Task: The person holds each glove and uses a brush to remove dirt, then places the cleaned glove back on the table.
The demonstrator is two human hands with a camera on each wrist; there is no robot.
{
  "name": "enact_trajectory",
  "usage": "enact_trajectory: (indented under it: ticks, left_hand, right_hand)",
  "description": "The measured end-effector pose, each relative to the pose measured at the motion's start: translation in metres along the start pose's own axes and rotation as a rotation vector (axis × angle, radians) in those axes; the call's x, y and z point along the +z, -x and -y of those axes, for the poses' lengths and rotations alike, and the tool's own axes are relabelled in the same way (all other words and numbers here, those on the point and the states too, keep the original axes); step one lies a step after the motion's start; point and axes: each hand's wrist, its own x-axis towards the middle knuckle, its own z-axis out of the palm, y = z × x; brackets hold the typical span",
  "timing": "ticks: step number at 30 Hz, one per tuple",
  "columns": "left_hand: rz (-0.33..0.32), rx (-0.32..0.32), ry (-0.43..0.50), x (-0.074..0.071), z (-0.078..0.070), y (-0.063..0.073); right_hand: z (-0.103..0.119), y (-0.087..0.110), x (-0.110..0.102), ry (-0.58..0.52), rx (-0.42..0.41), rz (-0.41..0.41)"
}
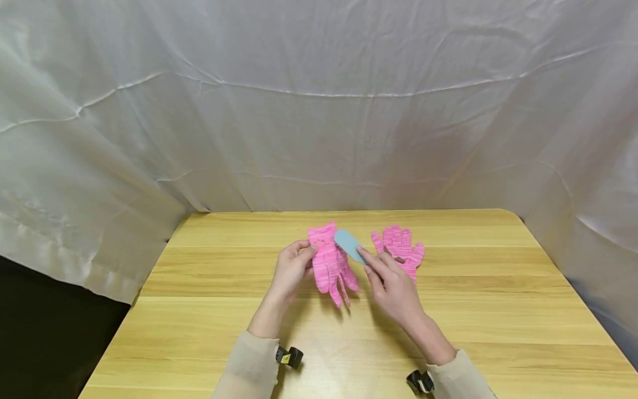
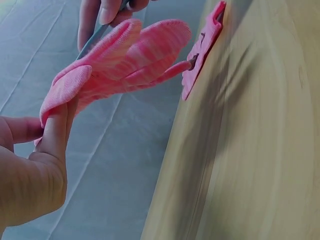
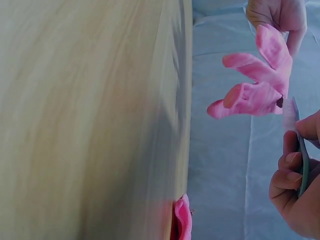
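My left hand (image 1: 290,270) pinches a pink striped knit glove (image 1: 326,267) near its cuff and holds it above the table, fingers drooping. My right hand (image 1: 397,289) grips a light blue brush (image 1: 347,243) by its handle, the index finger stretched along its back. In the right wrist view, the brush's short white bristles (image 3: 289,114) face the raised glove, close to a small dark spot on it; whether they touch it I cannot tell. A second pink glove (image 1: 416,256) lies on the table beyond my right hand, with dark brown marks on it, its lower part partly covered by that hand.
Both gloves are over a light wood-grain table (image 1: 199,310). Pale grey cloth (image 1: 319,133) hangs behind the table and along its sides. Each sleeve cuff carries a small black device (image 1: 295,358). A dark area (image 1: 50,332) lies beyond the table's left edge.
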Motion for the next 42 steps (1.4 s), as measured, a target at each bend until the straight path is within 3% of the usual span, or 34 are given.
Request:
enact_trajectory:
  ticks: [6,11,14,19,42]
  left_hand:
    - [-0.061,0.029,-0.091,-0.0057,-0.0021,-0.0002]
    - [-0.031,0.024,-0.111,-0.0067,-0.003,-0.0003]
    - [-0.017,0.017,-0.096,-0.0056,-0.0033,0.0004]
    - [-0.035,0.016,-0.062,-0.004,-0.0036,0.0013]
    - [-0.056,0.021,-0.01,-0.0046,-0.0062,0.0]
  right_hand:
    - [-0.0013,0.0007,-0.0009,-0.001,0.026,-0.004]
    - [0.0009,0.0016,0.0003,-0.038,-0.052,0.014]
    - [0.0032,0.0025,0.0021,-0.063,-0.088,0.049]
    - [0.0048,0.0047,0.0041,-0.067,-0.073,0.071]
    - [0.0013,0.003,0.0054,-0.037,-0.043,0.054]
